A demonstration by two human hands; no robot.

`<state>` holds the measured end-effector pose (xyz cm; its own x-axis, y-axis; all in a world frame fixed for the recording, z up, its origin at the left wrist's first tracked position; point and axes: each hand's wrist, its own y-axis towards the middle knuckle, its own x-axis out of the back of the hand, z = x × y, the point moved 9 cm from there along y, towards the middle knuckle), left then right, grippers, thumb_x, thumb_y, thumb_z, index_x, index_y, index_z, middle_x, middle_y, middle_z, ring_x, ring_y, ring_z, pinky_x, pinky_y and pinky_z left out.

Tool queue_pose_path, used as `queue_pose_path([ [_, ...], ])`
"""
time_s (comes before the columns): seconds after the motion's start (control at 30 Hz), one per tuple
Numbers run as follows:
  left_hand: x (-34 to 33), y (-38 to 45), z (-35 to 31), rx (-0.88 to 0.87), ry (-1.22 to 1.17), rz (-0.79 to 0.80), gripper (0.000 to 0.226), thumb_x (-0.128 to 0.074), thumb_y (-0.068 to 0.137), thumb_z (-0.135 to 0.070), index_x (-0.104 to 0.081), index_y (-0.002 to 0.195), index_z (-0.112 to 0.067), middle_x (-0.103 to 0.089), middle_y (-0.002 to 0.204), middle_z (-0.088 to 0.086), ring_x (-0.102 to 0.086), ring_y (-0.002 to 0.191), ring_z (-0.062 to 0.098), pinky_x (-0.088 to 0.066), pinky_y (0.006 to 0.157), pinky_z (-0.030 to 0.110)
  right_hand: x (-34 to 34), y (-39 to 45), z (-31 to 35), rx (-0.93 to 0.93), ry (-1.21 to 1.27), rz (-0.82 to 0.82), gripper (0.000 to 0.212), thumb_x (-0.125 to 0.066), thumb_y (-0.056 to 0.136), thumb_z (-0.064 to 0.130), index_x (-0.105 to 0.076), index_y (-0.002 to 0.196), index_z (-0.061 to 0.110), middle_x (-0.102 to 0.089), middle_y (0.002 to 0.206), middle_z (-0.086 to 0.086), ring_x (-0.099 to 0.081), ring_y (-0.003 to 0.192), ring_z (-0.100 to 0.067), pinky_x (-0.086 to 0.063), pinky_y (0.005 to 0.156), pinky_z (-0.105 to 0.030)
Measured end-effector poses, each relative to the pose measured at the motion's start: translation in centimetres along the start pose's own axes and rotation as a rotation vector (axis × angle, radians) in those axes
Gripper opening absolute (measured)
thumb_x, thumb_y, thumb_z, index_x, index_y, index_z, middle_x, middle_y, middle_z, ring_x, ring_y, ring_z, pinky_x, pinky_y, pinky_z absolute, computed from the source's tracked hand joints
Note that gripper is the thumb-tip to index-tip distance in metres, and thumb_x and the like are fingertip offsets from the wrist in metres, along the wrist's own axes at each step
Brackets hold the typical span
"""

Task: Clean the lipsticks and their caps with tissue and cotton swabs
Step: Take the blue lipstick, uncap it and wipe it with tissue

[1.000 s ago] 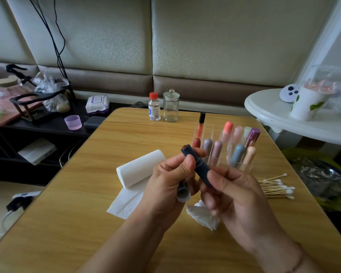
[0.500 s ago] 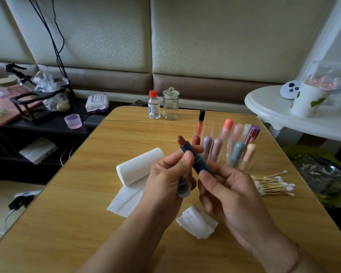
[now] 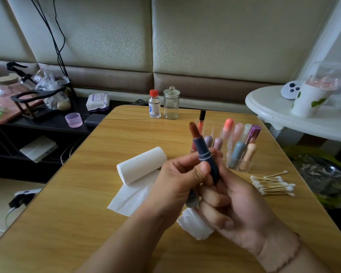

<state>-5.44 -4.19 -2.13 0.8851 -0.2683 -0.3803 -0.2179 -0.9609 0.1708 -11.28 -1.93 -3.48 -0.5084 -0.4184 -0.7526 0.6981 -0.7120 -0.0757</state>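
Dark-blue lipstick tube (image 3: 206, 158) sits clamped between both hands above the wooden table (image 3: 71, 203), tilted, its red-brown bullet (image 3: 193, 130) wound out and pointing up and away. Left hand (image 3: 177, 186) wraps it from the left, thumb pressed on the barrel side, lower fingers also curled round a grey cap (image 3: 192, 199) tucked under the palm. Right hand (image 3: 238, 209) grips the tube base, fingers curled in around it; exact fingertip contact hidden behind the left thumb.

Folded tissue piece (image 3: 195, 225) lies on the table directly under the right hand, partly covered. Tissue roll (image 3: 141, 167) lies just left of the hands, with a loose sheet (image 3: 130, 198) trailing from it toward the near edge. Pile of cotton swabs (image 3: 272, 185) lies right of the hands, apart from them.

Clear organizer (image 3: 238, 154) stands behind the hands, holding capped lipsticks in upright slots: grey-blue, peach, purple metallic, coral, pale pink, mauve ones. 1 lip gloss (image 3: 201, 120) with black cap stands at its back left. Count of pieces not certain, some hidden by the held tube.

Far table edge: small bottle (image 3: 154, 104) with red cap, and just right of it a glass jar (image 3: 171, 103) with lid. White round side table (image 3: 295, 123) at right carries a paper cup (image 3: 308, 100).
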Motion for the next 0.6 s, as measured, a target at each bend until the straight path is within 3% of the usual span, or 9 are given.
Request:
queue_pose_path([
  [0.07,0.0,-0.1,0.0,-0.012,0.008,-0.018,0.036,-0.082,0.071,-0.045,-0.078,0.097,-0.019,-0.064,0.066,0.0,-0.058,0.057,0.016,-0.035,0.055,0.02,0.5,-0.1,0.8,0.082,-0.084,-0.164,0.047,-0.039,0.1,0.053,-0.064,0.107,0.013,-0.019,0.049,0.001,-0.023,0.029,-0.011,-0.019,0.032,-0.02],
  [0.17,0.6,0.0,-0.2,-0.01,0.016,-0.058,0.032,-0.07,0.085,-0.04,-0.076,0.1,-0.013,-0.053,0.059,0.007,-0.035,0.057,0.02,-0.016,0.055,0.033,1.2,-1.1,1.8,0.103,-0.408,-0.306,0.056,-0.033,0.095,0.062,-0.069,0.112,0.022,-0.024,0.05,-0.003,-0.024,0.033,-0.013,-0.022,0.037,-0.02],
  [0.2,0.9,0.0,-0.2,-0.006,0.022,-0.083,0.034,-0.066,0.088,-0.039,-0.075,0.102,-0.009,-0.044,0.057,0.018,-0.027,0.053,0.022,-0.018,0.052,0.03,1.5,-1.5,2.5,0.126,-0.63,-0.362,0.064,-0.027,0.094,0.069,-0.072,0.106,0.025,-0.03,0.049,-0.003,-0.029,0.035,-0.013,-0.024,0.04,-0.022],
  [0.27,1.7,0.1,-0.4,0.009,0.024,-0.153,0.036,-0.067,0.088,-0.041,-0.076,0.098,-0.008,-0.026,0.06,0.02,-0.013,0.051,0.025,-0.022,0.046,0.023,1.6,-2.6,4.6,0.219,-1.23,-0.502,0.077,-0.019,0.088,0.08,-0.073,0.094,0.025,-0.048,0.048,0.006,-0.046,0.042,-0.008,-0.032,0.047,-0.018],
  [0.3,2.1,0.1,-0.4,0.025,0.017,-0.195,0.035,-0.069,0.084,-0.044,-0.077,0.092,-0.011,-0.028,0.068,0.017,-0.01,0.053,0.024,-0.019,0.046,0.023,1.3,-2.8,5.0,0.207,-1.512,-0.549,0.074,-0.021,0.084,0.081,-0.071,0.094,0.027,-0.057,0.054,0.012,-0.055,0.052,-0.005,-0.036,0.049,-0.018],
  [0.37,2.8,0.0,-0.2,0.054,0.002,-0.268,0.035,-0.069,0.074,-0.048,-0.079,0.083,-0.016,-0.04,0.092,0.014,-0.01,0.057,0.02,-0.018,0.045,0.022,1.3,-2.8,4.2,0.014,-1.876,-0.554,0.057,-0.035,0.081,0.081,-0.064,0.095,0.034,-0.062,0.07,0.011,-0.059,0.067,-0.004,-0.041,0.055,-0.022],
  [0.47,3.1,0.0,0.1,0.075,-0.007,-0.304,0.034,-0.07,0.069,-0.049,-0.078,0.077,-0.017,-0.045,0.094,0.012,-0.013,0.054,0.016,-0.021,0.042,0.02,1.3,-2.4,2.3,-0.114,-2.033,-0.391,0.037,-0.055,0.081,0.07,-0.056,0.098,0.037,-0.059,0.084,0.014,-0.057,0.081,-0.004,-0.048,0.068,-0.027],
  [0.53,3.0,-0.1,0.1,0.078,-0.022,-0.298,0.034,-0.071,0.068,-0.047,-0.078,0.077,-0.015,-0.054,0.082,0.015,-0.02,0.047,0.009,-0.023,0.04,0.019,0.9,-2.2,2.5,-0.016,-2.019,-0.347,0.021,-0.057,0.088,0.058,-0.056,0.093,0.038,-0.058,0.088,0.019,-0.056,0.085,-0.001,-0.048,0.072,-0.024],
  [0.6,2.8,-0.1,0.2,0.09,-0.034,-0.288,0.034,-0.071,0.066,-0.046,-0.077,0.076,-0.014,-0.063,0.076,0.01,-0.023,0.045,0.008,-0.023,0.04,0.019,1.1,-2.7,4.6,0.174,-1.869,-0.447,0.016,-0.058,0.092,0.052,-0.058,0.089,0.036,-0.061,0.088,0.026,-0.059,0.077,0.003,-0.047,0.062,-0.019],
])
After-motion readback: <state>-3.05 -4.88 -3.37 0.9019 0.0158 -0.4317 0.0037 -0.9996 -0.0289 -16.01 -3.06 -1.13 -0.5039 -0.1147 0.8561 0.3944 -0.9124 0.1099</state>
